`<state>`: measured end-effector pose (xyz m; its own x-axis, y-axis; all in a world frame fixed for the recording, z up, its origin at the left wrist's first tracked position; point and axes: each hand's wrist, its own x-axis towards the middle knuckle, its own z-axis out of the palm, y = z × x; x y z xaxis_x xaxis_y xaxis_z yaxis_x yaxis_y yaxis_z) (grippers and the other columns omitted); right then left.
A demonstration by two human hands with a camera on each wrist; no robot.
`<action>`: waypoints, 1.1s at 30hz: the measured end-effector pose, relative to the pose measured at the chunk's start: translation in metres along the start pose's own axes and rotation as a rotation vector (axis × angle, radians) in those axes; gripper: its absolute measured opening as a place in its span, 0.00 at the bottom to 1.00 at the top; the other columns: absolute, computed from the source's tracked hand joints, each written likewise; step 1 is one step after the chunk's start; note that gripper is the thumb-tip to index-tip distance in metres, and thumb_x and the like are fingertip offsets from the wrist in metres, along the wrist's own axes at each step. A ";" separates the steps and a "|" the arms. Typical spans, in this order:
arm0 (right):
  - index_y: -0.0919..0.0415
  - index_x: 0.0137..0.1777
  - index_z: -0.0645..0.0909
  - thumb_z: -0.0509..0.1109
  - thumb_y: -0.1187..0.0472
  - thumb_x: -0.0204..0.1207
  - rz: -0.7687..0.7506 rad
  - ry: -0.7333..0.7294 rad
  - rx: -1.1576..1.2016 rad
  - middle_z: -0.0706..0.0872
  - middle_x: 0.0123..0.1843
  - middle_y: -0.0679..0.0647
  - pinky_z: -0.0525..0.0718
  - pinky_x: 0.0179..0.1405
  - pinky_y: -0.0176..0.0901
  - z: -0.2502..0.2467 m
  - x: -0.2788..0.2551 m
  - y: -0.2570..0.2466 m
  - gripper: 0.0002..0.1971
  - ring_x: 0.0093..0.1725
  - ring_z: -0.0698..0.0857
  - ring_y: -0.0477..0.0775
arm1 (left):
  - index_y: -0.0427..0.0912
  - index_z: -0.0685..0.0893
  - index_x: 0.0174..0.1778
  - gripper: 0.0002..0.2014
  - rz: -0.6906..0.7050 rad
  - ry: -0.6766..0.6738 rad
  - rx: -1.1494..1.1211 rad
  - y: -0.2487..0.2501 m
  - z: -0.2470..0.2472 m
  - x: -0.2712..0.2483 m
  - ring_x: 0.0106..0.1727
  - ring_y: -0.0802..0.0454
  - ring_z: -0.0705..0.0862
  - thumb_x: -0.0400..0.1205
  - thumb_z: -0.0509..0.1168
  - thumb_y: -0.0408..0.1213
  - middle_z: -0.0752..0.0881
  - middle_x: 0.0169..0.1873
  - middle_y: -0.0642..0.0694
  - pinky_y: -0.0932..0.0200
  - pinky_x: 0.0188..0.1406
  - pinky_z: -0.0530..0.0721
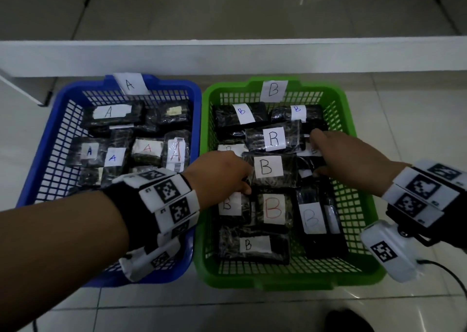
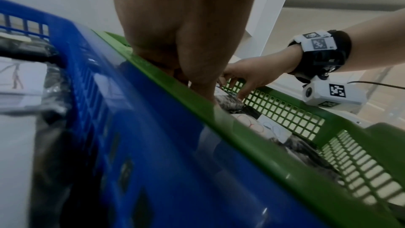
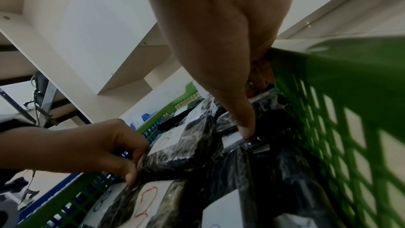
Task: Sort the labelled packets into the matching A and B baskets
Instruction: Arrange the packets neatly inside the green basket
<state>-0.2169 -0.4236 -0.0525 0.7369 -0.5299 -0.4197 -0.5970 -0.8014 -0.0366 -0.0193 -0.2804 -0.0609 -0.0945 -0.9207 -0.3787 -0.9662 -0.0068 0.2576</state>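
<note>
Two baskets stand side by side on the floor: a blue basket (image 1: 60,142) tagged A on the left and a green basket (image 1: 353,180) tagged B on the right. Each holds several black wrapped packets with matching white labels. Both hands reach into the green basket. My left hand (image 1: 246,182) pinches the left edge of a black packet with a B label (image 1: 274,183); the right wrist view shows its fingers (image 3: 131,172) curled on that packet (image 3: 175,155). My right hand (image 1: 314,155) grips a dark packet (image 1: 309,163) near the right wall, with the thumb (image 3: 245,127) pressing on it.
A low white shelf board (image 1: 227,56) runs behind the baskets. The floor is pale tile (image 1: 404,129). A black cable (image 1: 452,278) trails from the right wrist camera (image 1: 389,251). A dark shoe (image 1: 348,319) shows at the bottom edge.
</note>
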 end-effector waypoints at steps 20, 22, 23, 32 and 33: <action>0.52 0.67 0.66 0.83 0.50 0.56 0.168 0.089 -0.113 0.85 0.57 0.53 0.63 0.58 0.55 0.005 0.018 -0.001 0.41 0.61 0.74 0.59 | 0.46 0.84 0.46 0.07 0.097 -0.060 -0.141 -0.010 -0.035 0.028 0.35 0.67 0.75 0.74 0.73 0.39 0.83 0.38 0.55 0.66 0.37 0.73; 0.50 0.66 0.68 0.83 0.49 0.55 0.195 0.080 -0.065 0.85 0.56 0.52 0.63 0.57 0.55 0.004 0.018 0.000 0.40 0.60 0.75 0.59 | 0.44 0.84 0.45 0.06 0.065 -0.046 -0.128 -0.007 -0.029 0.031 0.34 0.68 0.73 0.75 0.72 0.35 0.81 0.33 0.57 0.63 0.38 0.73; 0.50 0.66 0.68 0.83 0.48 0.55 0.194 0.076 -0.061 0.85 0.55 0.52 0.62 0.57 0.54 0.004 0.018 0.000 0.39 0.59 0.76 0.59 | 0.43 0.83 0.45 0.05 0.048 -0.052 -0.112 -0.006 -0.026 0.032 0.34 0.67 0.73 0.75 0.71 0.34 0.81 0.33 0.57 0.61 0.39 0.74; 0.51 0.61 0.74 0.78 0.42 0.62 0.176 0.165 -0.075 0.82 0.58 0.54 0.64 0.60 0.56 -0.016 -0.003 -0.004 0.30 0.62 0.75 0.59 | 0.45 0.78 0.45 0.02 0.117 0.034 0.151 0.007 -0.028 0.022 0.43 0.50 0.79 0.80 0.63 0.34 0.77 0.41 0.51 0.57 0.33 0.74; 0.53 0.55 0.77 0.77 0.43 0.64 0.156 0.219 -0.023 0.83 0.54 0.53 0.67 0.59 0.54 -0.021 -0.010 -0.008 0.24 0.58 0.77 0.58 | 0.44 0.80 0.46 0.01 0.146 0.038 0.172 0.010 -0.030 0.019 0.44 0.48 0.80 0.80 0.63 0.35 0.77 0.41 0.50 0.55 0.35 0.77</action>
<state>-0.2128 -0.4172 -0.0289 0.6893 -0.6926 -0.2124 -0.7031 -0.7103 0.0345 -0.0237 -0.3098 -0.0393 -0.2305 -0.9210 -0.3140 -0.9699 0.1914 0.1506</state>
